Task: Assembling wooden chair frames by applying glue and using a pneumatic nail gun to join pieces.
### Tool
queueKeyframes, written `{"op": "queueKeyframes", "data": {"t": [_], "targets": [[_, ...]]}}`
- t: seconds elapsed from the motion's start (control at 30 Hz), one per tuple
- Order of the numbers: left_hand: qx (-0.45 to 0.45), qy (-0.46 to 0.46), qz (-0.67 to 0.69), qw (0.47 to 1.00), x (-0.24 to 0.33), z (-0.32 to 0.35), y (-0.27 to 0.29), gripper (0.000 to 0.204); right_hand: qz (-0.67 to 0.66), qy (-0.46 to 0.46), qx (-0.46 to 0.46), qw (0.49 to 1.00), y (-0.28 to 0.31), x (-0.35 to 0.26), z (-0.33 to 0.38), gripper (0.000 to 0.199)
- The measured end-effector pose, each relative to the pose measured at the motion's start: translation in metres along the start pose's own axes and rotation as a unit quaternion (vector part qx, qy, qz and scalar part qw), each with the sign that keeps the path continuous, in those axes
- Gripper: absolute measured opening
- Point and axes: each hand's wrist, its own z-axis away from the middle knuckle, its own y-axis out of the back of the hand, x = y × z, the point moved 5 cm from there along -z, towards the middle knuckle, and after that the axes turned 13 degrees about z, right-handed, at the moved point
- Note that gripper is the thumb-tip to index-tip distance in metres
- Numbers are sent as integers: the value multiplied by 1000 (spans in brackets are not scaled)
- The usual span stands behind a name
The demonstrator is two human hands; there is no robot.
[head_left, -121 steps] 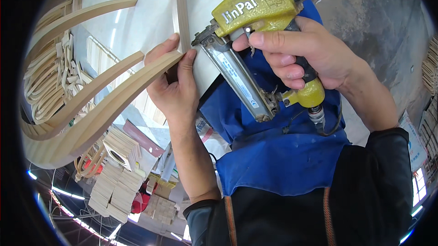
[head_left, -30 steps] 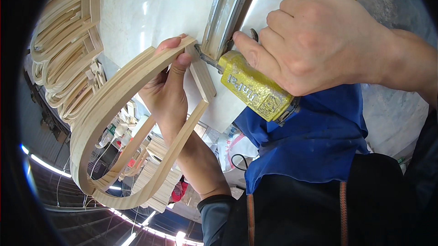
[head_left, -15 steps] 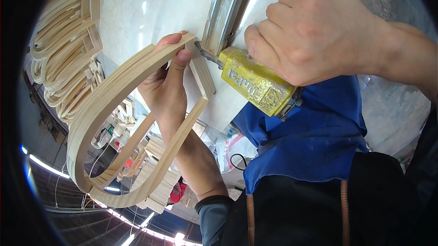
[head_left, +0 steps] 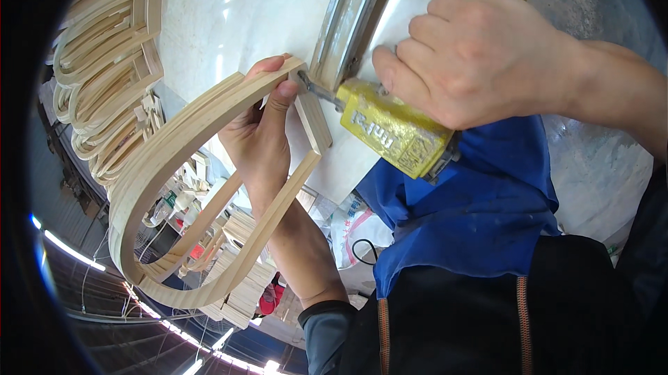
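My left hand [head_left: 261, 124] grips a U-shaped frame of pale wood [head_left: 156, 159] near one of its corners, with the thumb in front and fingers wrapped behind. The frame's curved end points to the lower left, and a short crossbar [head_left: 313, 121] spans its straight ends. My right hand [head_left: 480, 62] is closed round the handle of a worn yellow nail gun [head_left: 396, 128]. The gun's narrow metal nose reaches left to the corner joint beside my left thumb and seems to touch the wood there.
Many similar curved wooden frames [head_left: 104, 76] are stacked at the left. Behind my hands lies a pale work surface [head_left: 257, 13] with a metal rail [head_left: 348, 17]. A blue cloth [head_left: 466, 194] covers my lap. Wood pieces [head_left: 240, 284] and a white sack [head_left: 355, 236] lie lower down.
The nail gun's nose has shifted slightly down along the frame's corner, onto the crossbar's end. The whole view has moved a little; both hands keep their grips.
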Motion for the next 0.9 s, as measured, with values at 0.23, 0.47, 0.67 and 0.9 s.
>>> {"op": "queueKeyframes", "data": {"t": [0.23,0.47,0.67,0.9], "targets": [[-3,22,24,999,-1,7,4,33,-82,-21,79,993,7,30,10,7],[51,85,80,992,19,59,17,39,102,-54,203,972,5,24,28,5],[130,74,-64,987,42,159,40,38,-208,-188,203,938,43,-15,-23,1],[80,-4,-469,879,12,205,54,42,-313,-124,257,906,10,-41,-90,7]]}}
